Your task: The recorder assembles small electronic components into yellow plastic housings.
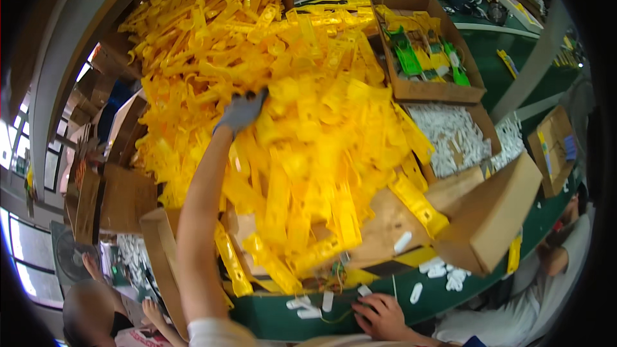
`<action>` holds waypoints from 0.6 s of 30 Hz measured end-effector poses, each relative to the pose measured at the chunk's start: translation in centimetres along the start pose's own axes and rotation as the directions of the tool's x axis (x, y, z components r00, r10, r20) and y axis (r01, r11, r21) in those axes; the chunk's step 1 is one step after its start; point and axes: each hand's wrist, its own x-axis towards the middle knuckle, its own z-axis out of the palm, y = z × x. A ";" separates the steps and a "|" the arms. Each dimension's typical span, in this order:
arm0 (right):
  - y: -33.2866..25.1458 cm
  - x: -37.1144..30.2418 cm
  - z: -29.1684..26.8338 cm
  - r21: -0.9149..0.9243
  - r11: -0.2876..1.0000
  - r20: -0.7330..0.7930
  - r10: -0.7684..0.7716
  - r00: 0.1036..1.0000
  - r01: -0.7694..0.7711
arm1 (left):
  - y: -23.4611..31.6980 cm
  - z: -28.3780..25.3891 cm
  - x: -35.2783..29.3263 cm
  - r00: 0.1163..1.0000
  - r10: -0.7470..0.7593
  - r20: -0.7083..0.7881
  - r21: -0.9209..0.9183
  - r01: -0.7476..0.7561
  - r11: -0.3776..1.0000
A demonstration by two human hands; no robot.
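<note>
A big heap of yellow plastic parts (308, 148), long and trough-shaped, covers the bench ahead of me. My left hand (243, 113), in a grey glove, reaches far into the heap's left middle and touches the parts there. Its fingertips are smeared and partly hidden, so I cannot tell whether it grips one. At the front edge, my bare right hand (380, 317) rests on the green bench top with its fingers apart. Just beyond its fingers lies a small white plastic piece (364, 290). Thin wires and a small component (334, 277) lie between the heap and that hand.
A cardboard box (479, 94) with green and yellow parts stands far right, near a box of white pieces (450, 138). An angled cardboard box (491, 212) sits nearer. Loose white pieces (456, 277) lie by the right edge. Other people sit at the left, right and far right.
</note>
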 end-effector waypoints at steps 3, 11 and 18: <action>0.2 1.0 -1.1 -0.007 1.000 -0.021 0.002 1.000 -0.002 | 6.3 -6.6 -6.6 0.943 -0.036 0.331 -0.083 0.067 0.994; 2.0 -1.4 2.2 0.176 0.983 0.025 0.050 0.998 -0.054 | -8.1 -15.2 5.4 0.790 -0.292 -0.539 0.133 0.422 0.897; 3.0 -4.5 5.2 0.612 0.580 0.296 0.463 0.836 -0.538 | -9.3 -6.7 10.4 0.970 -0.200 0.141 -0.225 0.228 0.947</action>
